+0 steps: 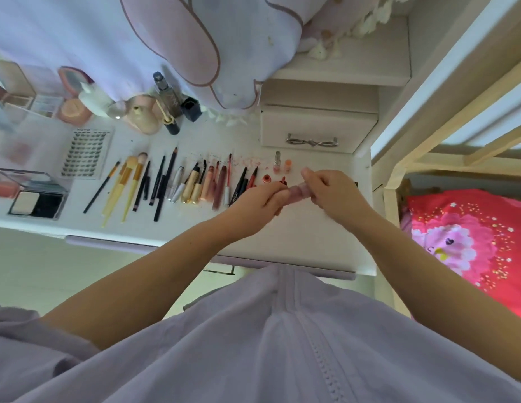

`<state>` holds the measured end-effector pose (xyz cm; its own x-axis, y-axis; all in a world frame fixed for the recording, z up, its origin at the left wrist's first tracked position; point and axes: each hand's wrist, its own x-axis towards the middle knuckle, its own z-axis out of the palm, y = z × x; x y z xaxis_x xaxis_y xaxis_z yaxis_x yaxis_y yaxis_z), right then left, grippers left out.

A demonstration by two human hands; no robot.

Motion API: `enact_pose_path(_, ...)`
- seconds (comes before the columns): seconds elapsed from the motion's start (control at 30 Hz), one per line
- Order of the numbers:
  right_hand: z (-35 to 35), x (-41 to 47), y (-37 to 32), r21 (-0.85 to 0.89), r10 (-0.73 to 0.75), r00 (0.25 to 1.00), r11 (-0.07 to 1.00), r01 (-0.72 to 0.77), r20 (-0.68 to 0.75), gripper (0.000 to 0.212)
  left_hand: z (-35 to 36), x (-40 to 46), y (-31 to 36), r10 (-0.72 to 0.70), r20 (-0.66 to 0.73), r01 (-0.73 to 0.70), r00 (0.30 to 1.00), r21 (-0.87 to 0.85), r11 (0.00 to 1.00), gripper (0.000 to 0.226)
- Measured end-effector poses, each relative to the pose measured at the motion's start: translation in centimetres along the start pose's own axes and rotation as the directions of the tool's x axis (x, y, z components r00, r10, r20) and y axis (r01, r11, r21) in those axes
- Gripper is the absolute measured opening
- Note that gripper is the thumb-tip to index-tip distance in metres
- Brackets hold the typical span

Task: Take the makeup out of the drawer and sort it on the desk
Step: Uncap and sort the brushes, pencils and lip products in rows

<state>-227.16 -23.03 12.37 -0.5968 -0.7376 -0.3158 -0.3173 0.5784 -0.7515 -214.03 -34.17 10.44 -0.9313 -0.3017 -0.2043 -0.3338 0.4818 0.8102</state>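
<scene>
Both hands around pink tube

I saw the scene lit by soft, bright daylight, with only faint shadows under my hands, which were smeared by motion blur. Far to their left the view went hazy and washed out. Wide-angle distortion bent the edges to their right.

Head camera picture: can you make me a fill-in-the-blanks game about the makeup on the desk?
1. Both hands hold one pinkish ____ between them.
2. The left hand and right hand are above the white ____.
3. The brushes and pencils lie in a ____.
4. The small drawer with the bow handle is ____.

Missing words: tube; desk; row; closed
</scene>
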Motion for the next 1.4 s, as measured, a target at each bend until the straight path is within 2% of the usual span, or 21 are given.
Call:
enact_pose_path(0.07,0.6,-1.0,-0.7,0.036,-0.015,1.0,0.999,0.015,0.002,0.061,-0.4,-1.0,-0.1,-0.022,0.037,0.028,0.999,-0.159,0.987,0.024)
enact_pose_path(0.13,1.0,-1.4,-1.1,0.086,0.024,0.998,0.996,-0.03,0.063,0.055,-0.7,-1.9,-0.6,-0.012,0.063,0.026,0.998,-0.225,0.974,0.021)
enact_pose_path(0.27,1.7,-2.2,-1.3,0.134,0.078,0.971,0.985,-0.11,0.225,0.019,-1.5,-2.9,-1.8,-0.063,0.093,0.075,0.994,-0.124,0.989,0.016)
enact_pose_path(0.33,1.9,-2.6,-1.4,0.138,0.122,0.958,0.977,-0.162,0.259,0.024,-1.8,-3.3,-2.1,-0.058,0.093,0.061,0.994,-0.029,0.998,0.02)
enact_pose_path(0.43,2.1,-3.0,-1.8,0.117,0.204,0.937,0.962,-0.245,0.282,0.048,-2.3,-3.8,-2.2,-0.005,0.085,0.002,0.996,0.043,0.999,0.018)
enact_pose_path(0.47,2.2,-3.2,-1.8,0.135,0.193,0.94,0.962,-0.238,0.282,0.048,-2.5,-3.9,-2.2,0.004,0.087,-0.007,0.996,0.04,0.999,0.019)
enact_pose_path(0.6,2.4,-4.1,-2.3,0.214,0.107,0.962,0.963,-0.163,0.25,0.028,-3.3,-4.3,-2.4,-0.012,0.103,0.011,0.995,0.018,1.0,0.026)
enact_pose_path(0.73,2.9,-4.3,-2.6,0.209,0.193,0.946,0.945,-0.251,0.262,0.041,-3.5,-4.8,-2.6,0.024,0.127,-0.03,0.992,0.044,0.999,0.021)
enact_pose_path(0.87,3.3,-4.5,-2.2,0.283,0.094,0.968,0.946,-0.16,0.234,0.02,-3.6,-5.1,-2.7,-0.004,0.104,0.003,0.995,0.012,1.0,0.028)
enact_pose_path(0.97,3.0,-4.5,-2.7,0.347,0.123,0.948,0.91,-0.225,0.292,0.03,-3.9,-5.0,-2.7,-0.007,0.097,0.006,0.995,0.008,1.0,0.029)
enact_pose_path(1.07,2.7,-3.7,-2.9,0.269,0.17,0.933,0.927,-0.26,0.318,0.045,-3.9,-4.4,-2.6,-0.004,0.089,0.003,0.996,0.011,1.0,0.021)
enact_pose_path(1.17,1.6,-3.5,-2.9,0.238,0.108,0.943,0.953,-0.189,0.313,0.03,-3.6,-3.8,-2.2,0.0,0.079,0.002,0.997,-0.024,1.0,0.019)
enact_pose_path(1.23,1.0,-3.5,-2.7,0.26,0.116,0.94,0.944,-0.205,0.32,0.025,-3.2,-3.5,-2.2,0.0,0.064,0.001,0.998,-0.022,1.0,0.017)
enact_pose_path(1.33,0.8,-3.4,-2.3,0.298,0.198,0.924,0.906,-0.3,0.328,0.039,-2.6,-3.2,-2.1,0.014,0.035,-0.013,0.999,-0.036,0.999,0.014)
enact_pose_path(1.4,0.7,-3.2,-2.0,0.278,0.17,0.93,0.923,-0.266,0.325,0.04,-2.4,-3.1,-1.9,0.011,0.034,-0.009,0.999,-0.052,0.999,0.014)
